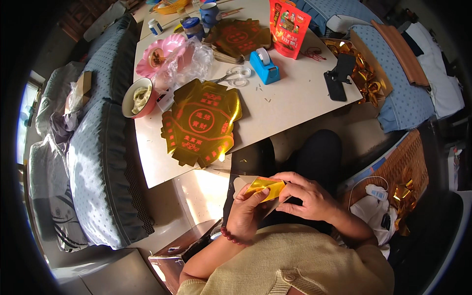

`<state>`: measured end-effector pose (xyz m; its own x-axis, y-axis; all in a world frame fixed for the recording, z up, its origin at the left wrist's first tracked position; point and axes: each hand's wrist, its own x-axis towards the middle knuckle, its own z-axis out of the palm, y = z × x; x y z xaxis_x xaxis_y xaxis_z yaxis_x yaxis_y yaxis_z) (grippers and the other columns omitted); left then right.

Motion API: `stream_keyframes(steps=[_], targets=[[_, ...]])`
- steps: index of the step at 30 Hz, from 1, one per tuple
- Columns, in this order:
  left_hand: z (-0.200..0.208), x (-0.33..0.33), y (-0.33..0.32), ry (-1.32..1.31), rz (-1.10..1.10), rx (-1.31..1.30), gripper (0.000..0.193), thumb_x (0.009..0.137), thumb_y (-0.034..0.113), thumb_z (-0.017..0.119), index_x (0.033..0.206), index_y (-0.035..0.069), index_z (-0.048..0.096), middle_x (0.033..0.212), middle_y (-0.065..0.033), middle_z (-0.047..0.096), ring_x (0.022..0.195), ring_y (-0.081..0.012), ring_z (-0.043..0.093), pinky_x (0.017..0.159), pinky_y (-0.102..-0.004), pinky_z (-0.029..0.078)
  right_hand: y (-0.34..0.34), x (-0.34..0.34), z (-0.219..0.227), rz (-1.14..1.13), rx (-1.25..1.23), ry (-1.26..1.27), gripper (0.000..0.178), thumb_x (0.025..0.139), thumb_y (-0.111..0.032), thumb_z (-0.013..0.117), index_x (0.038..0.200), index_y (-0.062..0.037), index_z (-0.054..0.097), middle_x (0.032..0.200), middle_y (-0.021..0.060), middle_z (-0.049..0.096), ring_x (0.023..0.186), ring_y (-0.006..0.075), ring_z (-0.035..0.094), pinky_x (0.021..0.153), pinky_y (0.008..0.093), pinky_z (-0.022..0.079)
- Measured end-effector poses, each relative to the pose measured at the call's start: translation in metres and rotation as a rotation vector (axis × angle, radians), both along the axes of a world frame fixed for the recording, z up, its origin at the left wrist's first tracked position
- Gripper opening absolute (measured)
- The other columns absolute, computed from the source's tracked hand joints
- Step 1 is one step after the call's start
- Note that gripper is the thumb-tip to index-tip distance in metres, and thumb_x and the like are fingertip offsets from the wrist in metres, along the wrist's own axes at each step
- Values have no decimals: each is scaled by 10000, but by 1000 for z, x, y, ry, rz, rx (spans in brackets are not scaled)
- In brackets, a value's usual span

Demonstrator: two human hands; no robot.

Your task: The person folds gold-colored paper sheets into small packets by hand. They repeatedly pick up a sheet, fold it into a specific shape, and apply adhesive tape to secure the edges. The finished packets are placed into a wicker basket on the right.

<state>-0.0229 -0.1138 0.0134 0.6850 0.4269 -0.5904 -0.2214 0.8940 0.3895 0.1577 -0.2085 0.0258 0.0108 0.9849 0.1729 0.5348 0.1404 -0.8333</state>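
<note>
Above my lap I hold a sheet of gold foil card point(265, 189), partly folded, its pale underside showing at the edges. My left hand point(248, 204) grips it with the thumb pressed on the gold face; a red bead bracelet circles that wrist. My right hand point(307, 196) pinches the card's right end, and its fingertips are partly hidden. On the table's near left corner lies a flat gold die-cut card point(201, 123) with red printing and flaps. A stack of similar cards point(238, 37) sits farther back.
The white table point(305, 93) carries scissors point(233, 76), a blue tape dispenser point(264, 66), a red pouch point(289, 29), a bowl of pale paste point(139, 98), a pink scalloped dish point(160, 54) and a phone on a stand point(338, 78). Folded gold pieces fill a box point(366, 73) at right.
</note>
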Motion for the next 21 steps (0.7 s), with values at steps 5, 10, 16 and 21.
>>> stream_keyframes(steps=[5, 10, 16, 21], targets=[[-2, 0, -2, 12, 66, 44, 168, 948, 87, 677, 1112, 63, 653, 1109, -79, 698, 989, -179, 687, 900, -315, 559, 0, -6, -6, -13, -13, 151, 228, 845, -138, 787, 875, -53, 578, 1284, 176, 572, 1113, 301, 614, 910, 368, 512], [-13, 0, -4, 45, 77, 137, 153, 932, 60, 695, 1080, 34, 664, 1062, -79, 712, 952, -162, 692, 883, -294, 554, 4, -10, -16, -85, 46, 306, 173, 891, -88, 726, 898, -46, 559, 1268, 167, 573, 1112, 253, 598, 934, 343, 490], [-4, 1, -5, 162, -56, 309, 134, 922, 48, 706, 1054, 26, 715, 1015, -39, 728, 910, -101, 650, 867, -260, 504, 8, -9, -19, -165, -17, 606, 136, 924, -30, 648, 913, -39, 512, 1303, 151, 510, 1158, 225, 556, 956, 334, 489], [-6, 0, -7, 193, -126, 428, 190, 936, 124, 720, 1102, 33, 715, 790, 64, 613, 634, -3, 470, 552, -179, 335, 14, -7, -22, -163, 47, 625, 145, 917, -2, 631, 894, -41, 493, 1283, 152, 506, 1163, 217, 541, 973, 341, 479]])
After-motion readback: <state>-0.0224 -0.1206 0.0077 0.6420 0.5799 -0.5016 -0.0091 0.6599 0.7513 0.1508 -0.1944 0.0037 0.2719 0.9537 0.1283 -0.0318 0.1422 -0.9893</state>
